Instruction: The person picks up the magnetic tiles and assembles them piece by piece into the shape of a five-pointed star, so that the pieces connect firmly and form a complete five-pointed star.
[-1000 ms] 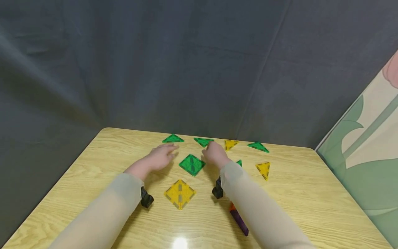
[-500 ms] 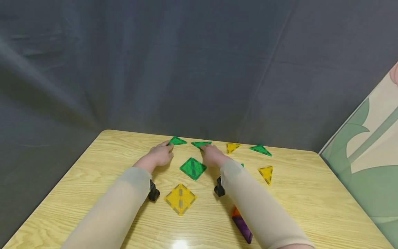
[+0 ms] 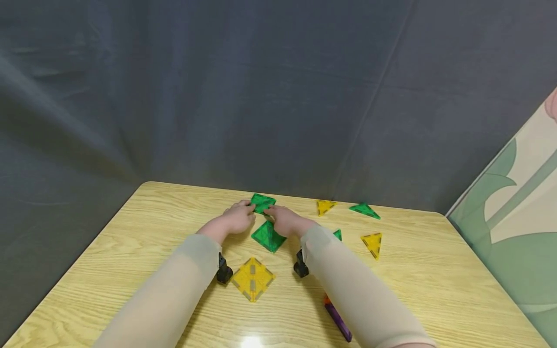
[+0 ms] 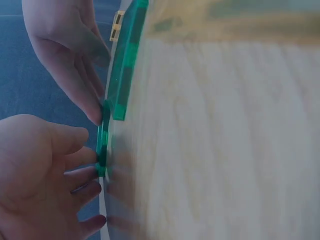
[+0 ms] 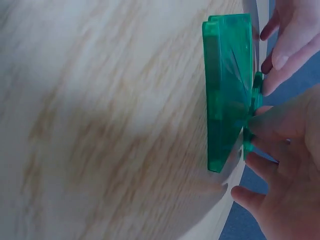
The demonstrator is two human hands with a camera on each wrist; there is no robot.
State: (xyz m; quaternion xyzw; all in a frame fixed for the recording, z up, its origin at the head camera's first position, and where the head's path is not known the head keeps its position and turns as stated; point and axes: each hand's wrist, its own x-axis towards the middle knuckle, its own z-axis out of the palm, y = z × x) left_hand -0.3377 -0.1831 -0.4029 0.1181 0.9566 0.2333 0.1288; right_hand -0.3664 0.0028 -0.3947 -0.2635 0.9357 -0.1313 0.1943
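Near the far edge of the table, two green triangular magnetic tiles (image 3: 262, 202) lie edge to edge in a diamond shape. My left hand (image 3: 237, 218) touches their left side with fairly straight fingers. On the right side, the extended fingers of my right hand (image 3: 286, 220) rest on the tiles. Just in front lies another green diamond (image 3: 267, 237) of two triangles, its right corner close under my right hand. In the right wrist view this nearer green diamond (image 5: 227, 95) looks flat on the wood, and the farther tile (image 5: 256, 95) lies between both hands.
A yellow diamond (image 3: 253, 279) lies nearer me, between the forearms. To the right are yellow triangles (image 3: 325, 207) (image 3: 373, 244) and a green triangle (image 3: 364, 210). A partly covered green piece (image 3: 337, 235) and a purple tile (image 3: 338, 323) beside an orange one sit by my right arm.
The two far green triangles, apart before, have come together into a diamond. My left hand has moved right with one, my right hand slightly left with the other.
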